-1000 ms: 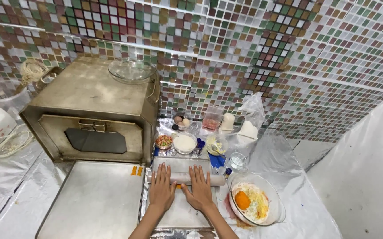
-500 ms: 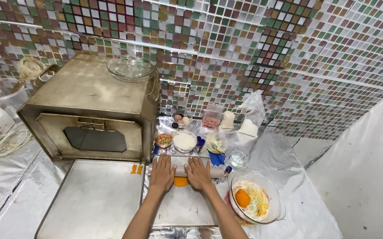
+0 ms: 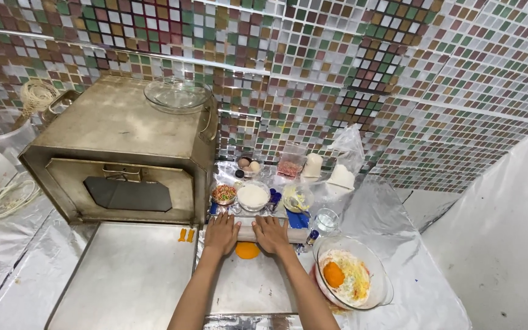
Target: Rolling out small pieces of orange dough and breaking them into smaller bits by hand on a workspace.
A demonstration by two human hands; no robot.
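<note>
A wall of small multicoloured mosaic tiles (image 3: 349, 73) backs a counter wrapped in crinkled silver foil (image 3: 398, 244). On the counter's left stands a big dull-metal box oven (image 3: 120, 153) with a dark window in its door, and a clear glass dish (image 3: 177, 95) sits upside-up on its roof. In front of the oven lies a large flat steel tray (image 3: 126, 275), with two small orange dough bits (image 3: 185, 234) near its far right corner. Beside that tray is a smaller pale work board (image 3: 251, 287), where both forearms reach in from below. The left hand (image 3: 222, 233) and the right hand (image 3: 272, 234) lie palm down with fingers stretched flat, not curled round anything, pressing on a pale wooden rolling pin (image 3: 247, 233) that runs crosswise under both palms. The flat round orange dough piece (image 3: 247, 250) rests on the board just on the near side of the pin, between the two wrists, touching or almost touching the pin. To the right stands a clear glass bowl (image 3: 380, 293) holding an orange dough ball and pale shreds. Behind the hands sit a small glass bowl of white flour (image 3: 253, 195), a little bowl of coloured sprinkles (image 3: 223, 194) and a clear drinking glass (image 3: 325, 221).
</note>
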